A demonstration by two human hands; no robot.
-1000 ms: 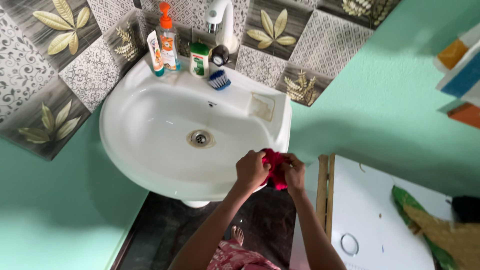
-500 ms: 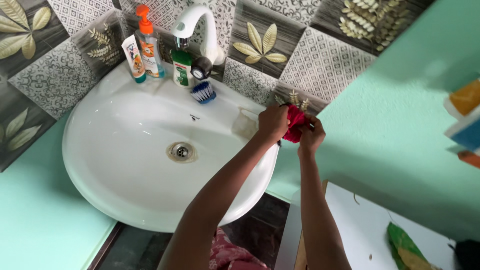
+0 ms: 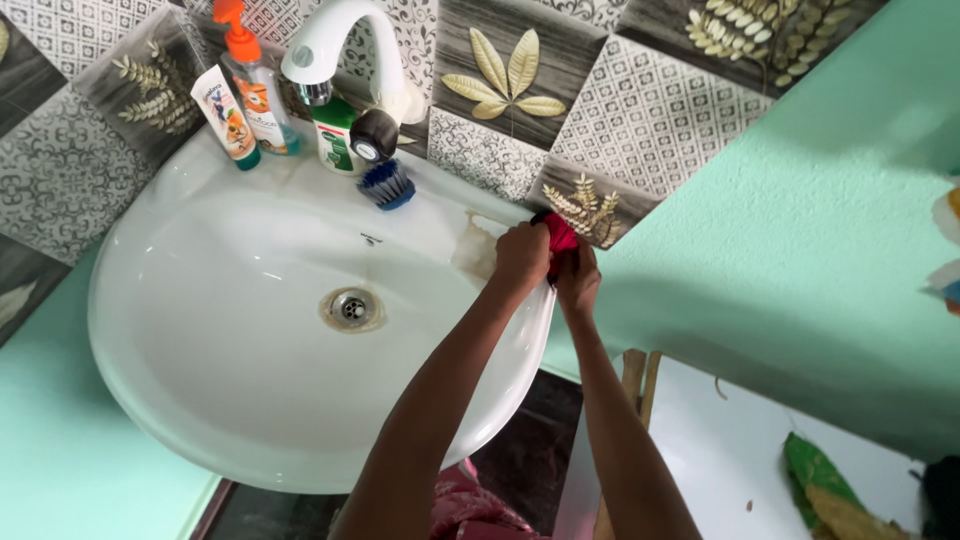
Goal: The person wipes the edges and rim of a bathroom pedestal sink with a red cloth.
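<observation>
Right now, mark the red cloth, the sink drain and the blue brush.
red cloth (image 3: pixel 562 236), head view, on the bunched fold showing between the two hands.
sink drain (image 3: pixel 352 308), head view, on the metal strainer at its centre.
blue brush (image 3: pixel 388 186), head view, on the bristle head.

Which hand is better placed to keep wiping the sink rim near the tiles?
Probably the left hand: it lies over the sink rim, gripping the red cloth. The right hand sits just outside the rim.
</observation>
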